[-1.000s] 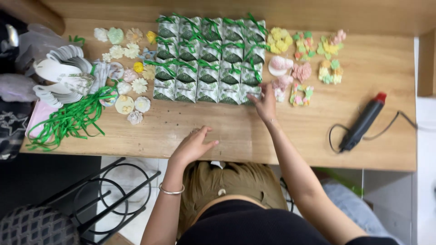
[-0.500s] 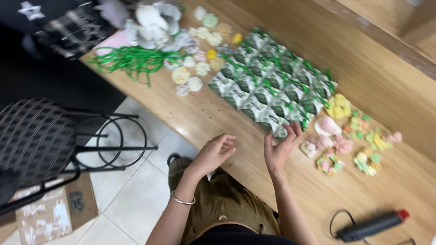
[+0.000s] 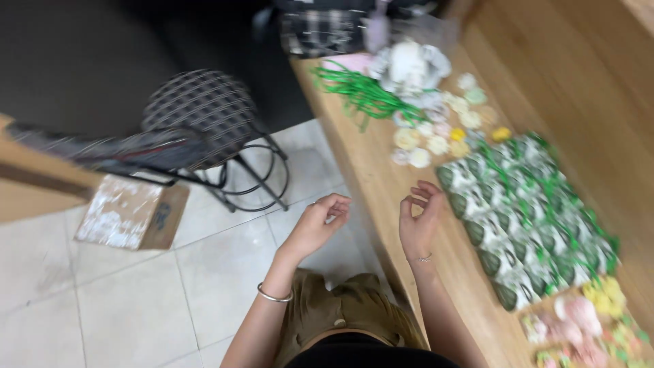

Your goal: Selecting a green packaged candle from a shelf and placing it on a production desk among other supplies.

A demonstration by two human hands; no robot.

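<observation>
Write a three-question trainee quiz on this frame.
1. True or false: both hands are empty.
2. Which lies nearest the right hand? A green-and-white packets B green ribbons C cardboard box
3. Where does the stool stand?

Key:
1. True: the left hand and the right one hold nothing, fingers curled.
2. A
3. On the tiled floor, beside the wooden table.

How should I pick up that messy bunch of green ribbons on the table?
Probably pinch the green ribbons at the bunched end by the white pile, coming from above. The strands lie flat and fan out toward the table edge, so loose ends would slip.
</observation>
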